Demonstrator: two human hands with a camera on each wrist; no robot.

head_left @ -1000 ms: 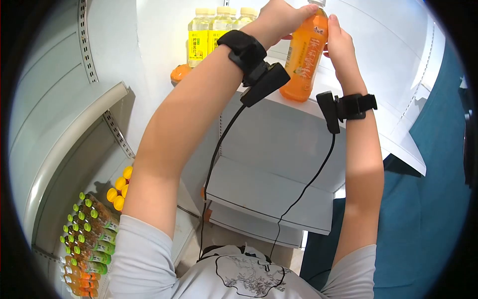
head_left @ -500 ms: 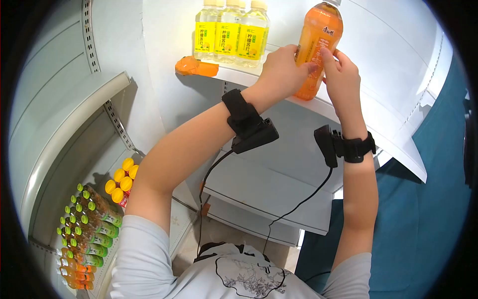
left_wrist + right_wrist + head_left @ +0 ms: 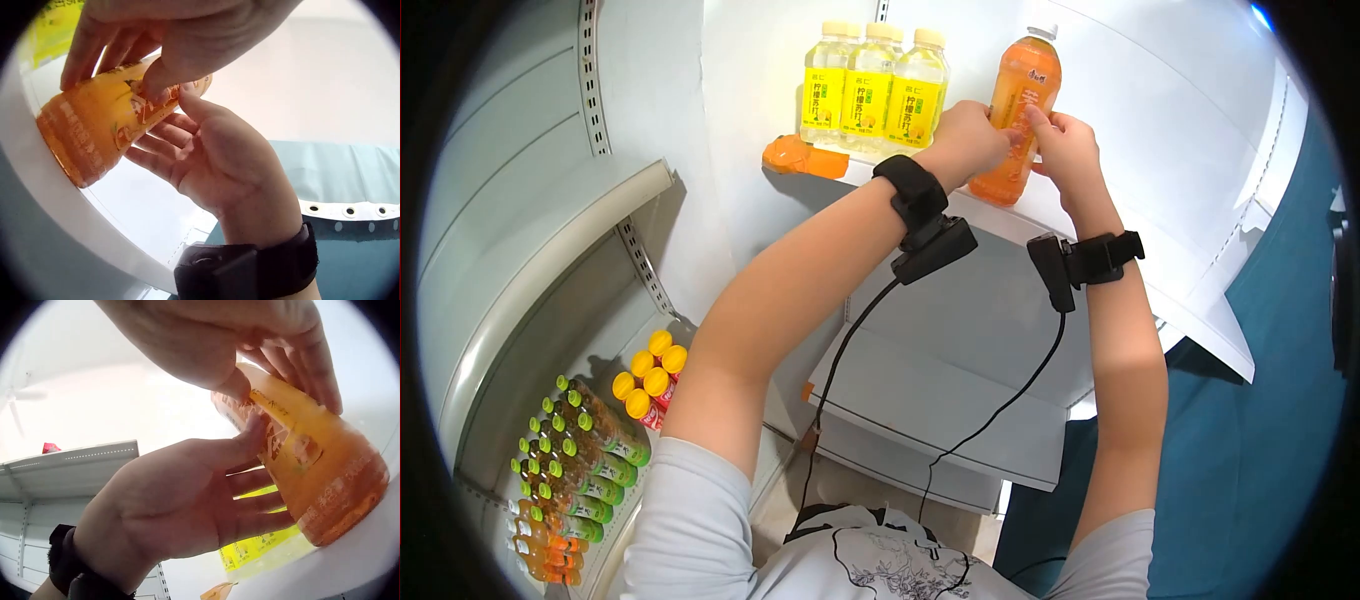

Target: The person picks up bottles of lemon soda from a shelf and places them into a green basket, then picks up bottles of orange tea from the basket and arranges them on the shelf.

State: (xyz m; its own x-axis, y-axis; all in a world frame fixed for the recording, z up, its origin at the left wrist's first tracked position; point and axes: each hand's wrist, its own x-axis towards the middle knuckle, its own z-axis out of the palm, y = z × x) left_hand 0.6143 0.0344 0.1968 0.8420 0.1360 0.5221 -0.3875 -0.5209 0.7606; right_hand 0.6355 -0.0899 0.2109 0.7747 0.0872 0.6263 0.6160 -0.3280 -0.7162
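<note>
An orange-drink bottle [image 3: 1026, 85] with a white cap stands at the front edge of the upper white shelf, in the head view. Its orange label carries printed characters. My left hand [image 3: 968, 143] holds it from the left, thumb across the front. From the right my right hand [image 3: 1070, 158] grips the same bottle, its thumb on the label. The left wrist view shows fingers of both hands around the orange body, with the base on the shelf. Just left of my left hand are clear bottles with yellow labels [image 3: 866, 105].
Orange wrapping [image 3: 805, 157] covers the shelf's left front corner. Lower left, another shelf holds green-capped bottles [image 3: 585, 455], yellow-capped ones [image 3: 655, 380] and small orange ones [image 3: 545, 545]. Cables run down from both wrist cameras. A teal cloth [image 3: 1200, 470] hangs at the right.
Both hands have moved down from the bottle's neck and upper part to its middle. The bottle remains at the shelf edge, and the head view has shifted slightly.
</note>
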